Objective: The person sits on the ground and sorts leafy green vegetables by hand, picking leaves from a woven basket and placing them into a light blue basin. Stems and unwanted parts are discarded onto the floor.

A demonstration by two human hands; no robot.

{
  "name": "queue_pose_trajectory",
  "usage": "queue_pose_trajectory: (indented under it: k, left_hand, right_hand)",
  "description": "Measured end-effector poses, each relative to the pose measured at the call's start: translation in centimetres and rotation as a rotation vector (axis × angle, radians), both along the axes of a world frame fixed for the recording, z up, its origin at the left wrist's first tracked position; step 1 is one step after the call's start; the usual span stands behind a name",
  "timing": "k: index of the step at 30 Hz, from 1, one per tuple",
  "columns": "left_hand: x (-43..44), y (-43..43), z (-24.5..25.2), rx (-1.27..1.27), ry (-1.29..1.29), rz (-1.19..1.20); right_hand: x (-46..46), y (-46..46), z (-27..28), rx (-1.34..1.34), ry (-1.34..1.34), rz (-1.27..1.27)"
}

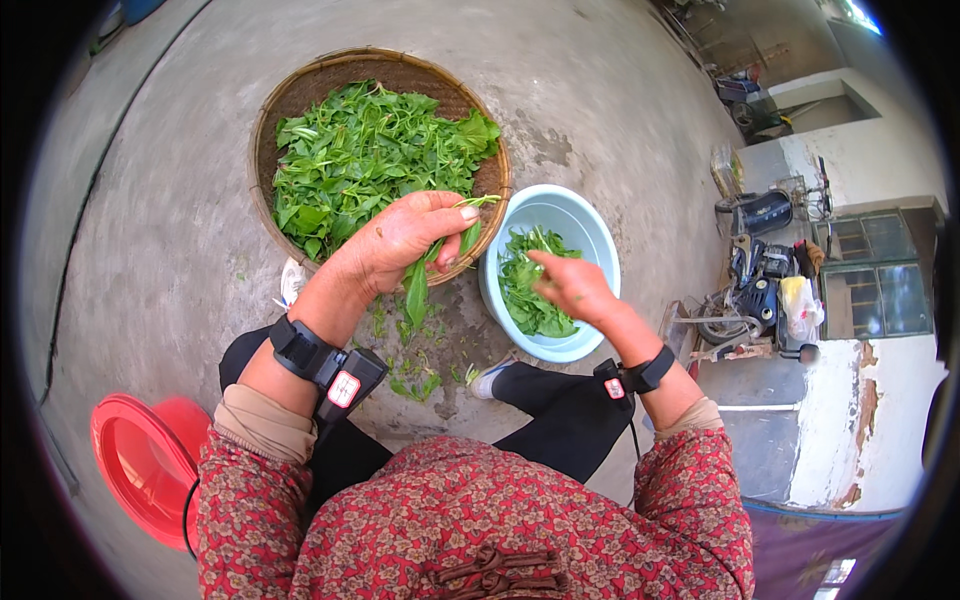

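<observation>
My left hand (pixel 420 236) is closed on a leafy green sprig (pixel 417 292), its stem poking out past the thumb. It is above the near right rim of a round woven bamboo basket (pixel 442 84) heaped with leafy greens (pixel 367 161). Over a light blue plastic basin (pixel 600 247), my right hand (pixel 574 285) points its index finger leftward; the other fingers are curled and slightly blurred. Whether they hold anything cannot be told. More picked greens (pixel 536 315) lie inside the basin, partly hidden by that hand.
Leaf scraps (pixel 412 379) litter the concrete floor between my feet. A red plastic bucket (pixel 142 465) lies at lower left. A motorcycle (pixel 750 300) and an electric scooter or bicycle (pixel 772 210) stand by the wall on the right. A dark cable crosses the floor at left.
</observation>
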State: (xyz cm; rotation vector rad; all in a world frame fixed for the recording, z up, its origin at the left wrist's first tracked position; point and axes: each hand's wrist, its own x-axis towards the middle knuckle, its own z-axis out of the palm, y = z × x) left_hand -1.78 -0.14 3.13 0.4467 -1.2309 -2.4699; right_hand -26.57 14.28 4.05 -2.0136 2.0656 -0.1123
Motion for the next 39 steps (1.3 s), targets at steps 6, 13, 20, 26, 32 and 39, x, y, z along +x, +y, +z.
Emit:
queue_pose_trajectory:
  k: [6,13,20,26,32,39]
  left_hand:
    - [-2.0,1.2,-1.2,-0.101,-0.127,-0.045]
    - [-2.7,1.8,-2.0,-0.341,-0.225,-0.171]
    - [-2.4,1.7,-2.1,-0.735,-0.386,-0.073]
    - [-3.9,1.0,-2.2,-1.102,-0.427,0.106]
    - [-4.9,-0.3,-1.8,-1.097,-0.505,0.269]
    - [-4.4,-2.1,-2.1,-1.031,-0.418,0.404]
  right_hand:
    - [5.0,-3.3,1.6,0.092,-1.144,-0.415]
    - [3.8,-3.7,-0.8,-0.014,-1.164,-0.386]
    - [-13.7,0.0,-9.4,-0.035,-0.234,-0.671]
    - [-15.6,-7.3,-15.7,-0.031,-0.341,-0.442]
    - [-6.9,-19.7,-18.2,-0.067,-0.547,-0.298]
    - [9.2,-23.1,-19.3,-0.023,-0.437,0.247]
